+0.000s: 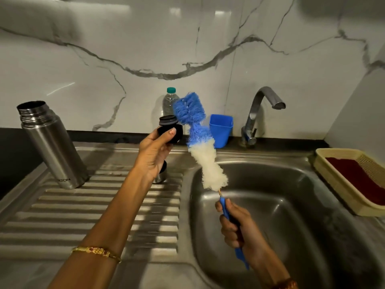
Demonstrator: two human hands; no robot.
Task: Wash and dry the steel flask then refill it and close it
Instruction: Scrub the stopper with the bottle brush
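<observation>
The open steel flask (52, 144) stands upright on the ribbed drainboard (87, 209) at the left, its mouth uncovered. My left hand (153, 155) holds the flask's black stopper (169, 130) up above the drainboard. My right hand (239, 228) grips the blue handle of a bottle brush (200, 142) over the sink basin (291, 215). The brush's blue and white bristles point up beside the stopper; whether they touch it I cannot tell. A steel cup lid (160, 176) stands on the drainboard, partly hidden behind my left wrist.
A plastic water bottle (170, 101) with a green cap stands against the marble wall. Next to it is a blue plastic cup (221, 130). The tap (260, 113) rises behind the basin. A cream tray (333, 184) with a dark red cloth lies at the right.
</observation>
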